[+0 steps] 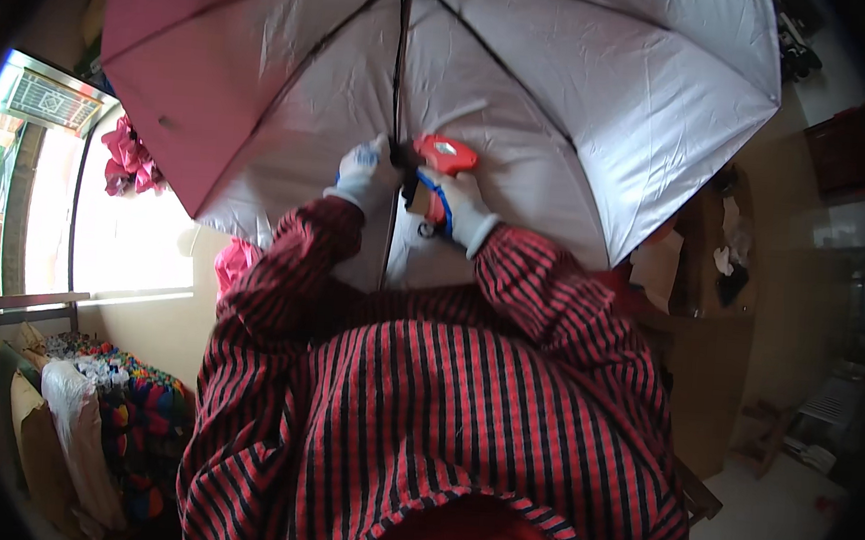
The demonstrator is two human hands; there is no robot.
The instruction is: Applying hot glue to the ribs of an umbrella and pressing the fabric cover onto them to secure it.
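An open umbrella [634, 114] with a silver-grey inside spreads in front of me, its dark ribs meeting at the top. Down its middle runs a thin black shaft [400, 67]. White gloves cover both hands. My left hand [363, 173] is closed on the shaft, at a black fitting [401, 154]. Just to the right, my right hand [469, 212] grips a red hand tool [447, 153] with blue and black parts; its exact kind is unclear. The tool's dark front part is close against the fitting; whether they touch is hard to tell.
Pink folded cloth [127, 156] hangs by the bright window at the left. Below it stand wrapped bundles [81, 426] and multicoloured bundles [148, 401]. At the right, a brown table [715, 320] carries small items, and a low rack [832, 403] stands farther off.
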